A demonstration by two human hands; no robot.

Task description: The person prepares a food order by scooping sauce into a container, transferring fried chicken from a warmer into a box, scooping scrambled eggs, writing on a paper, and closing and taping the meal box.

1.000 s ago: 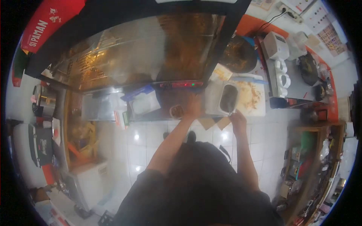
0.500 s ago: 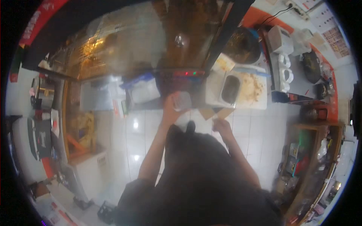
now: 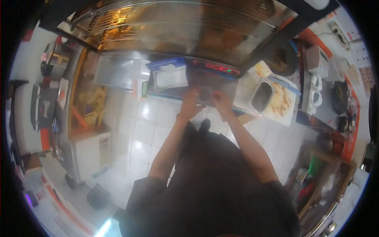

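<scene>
Left fingers (image 3: 192,97) and right fingers (image 3: 219,98) either side of small container (image 3: 205,94)

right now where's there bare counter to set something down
Dark counter between the white stack and cutting board looks bare, just beyond the left hand, right hand and small container. Crowded: the board, with a metal tray and brown residue.

the small container (image 3: 205,95) looks like smooth, clear plastic. the tub (image 3: 258,111) has a shiny, metal-like rim, and the board (image 3: 242,94) under it looks matt. the floor tiles (image 3: 140,152) are glossy, the shirt (image 3: 213,189) matt cloth.
</scene>
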